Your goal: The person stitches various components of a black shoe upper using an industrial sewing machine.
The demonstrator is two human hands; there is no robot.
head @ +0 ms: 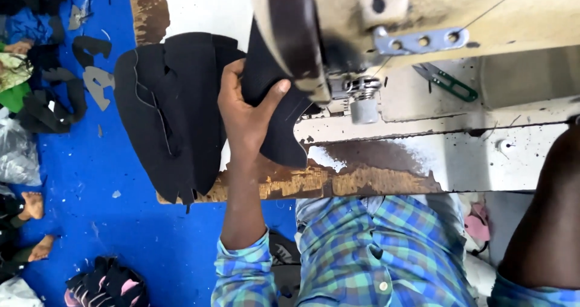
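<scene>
- Here, your left hand (244, 111) pinches a black fabric piece (275, 111), thumb on top and fingers curled beneath, clamped on its edge.
- Just beyond your fingertips, the piece runs under the sewing machine (338, 35) head.
- Beside your knuckles, a stack of black cut pieces (169, 114) hangs over the table edge (362, 180).
- Your right forearm (547, 222) shows; its fingers are out of view.
- Green-handled snips (447, 80) lie well apart.
</scene>
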